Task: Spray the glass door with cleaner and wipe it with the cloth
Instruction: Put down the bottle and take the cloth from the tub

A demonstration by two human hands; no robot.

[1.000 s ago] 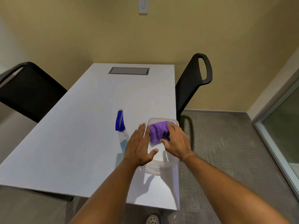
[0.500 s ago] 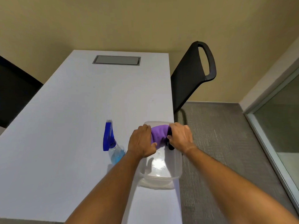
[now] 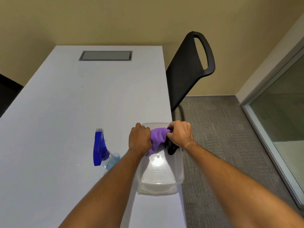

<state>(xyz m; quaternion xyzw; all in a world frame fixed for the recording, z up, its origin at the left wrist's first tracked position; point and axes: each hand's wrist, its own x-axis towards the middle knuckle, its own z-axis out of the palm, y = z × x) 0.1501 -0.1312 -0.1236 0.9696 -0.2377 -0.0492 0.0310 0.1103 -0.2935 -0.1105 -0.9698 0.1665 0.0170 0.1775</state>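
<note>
A purple cloth point(image 3: 157, 137) is bunched over the far end of a clear plastic tub point(image 3: 178, 170) at the white table's right edge. My left hand point(image 3: 139, 138) grips the cloth's left end and my right hand point(image 3: 180, 134) grips its right end, lifting it a little. A black piece point(image 3: 171, 148) hangs under my right hand; I cannot tell what it is. The spray bottle point(image 3: 102, 153), blue trigger head and clear body with blue liquid, lies on the table left of my left forearm. The glass door point(image 3: 283, 122) stands at the right.
The white table point(image 3: 65, 112) has a grey hatch point(image 3: 106, 55) near its far end. A black chair point(image 3: 189, 69) stands at the table's right side, another dark chair point(image 3: 8, 94) at the left. Grey carpet point(image 3: 218, 129) lies between the table and the door.
Both hands went from reaching into the tub to closing on the purple cloth and raising it. The view moved closer to the table and tilted down.
</note>
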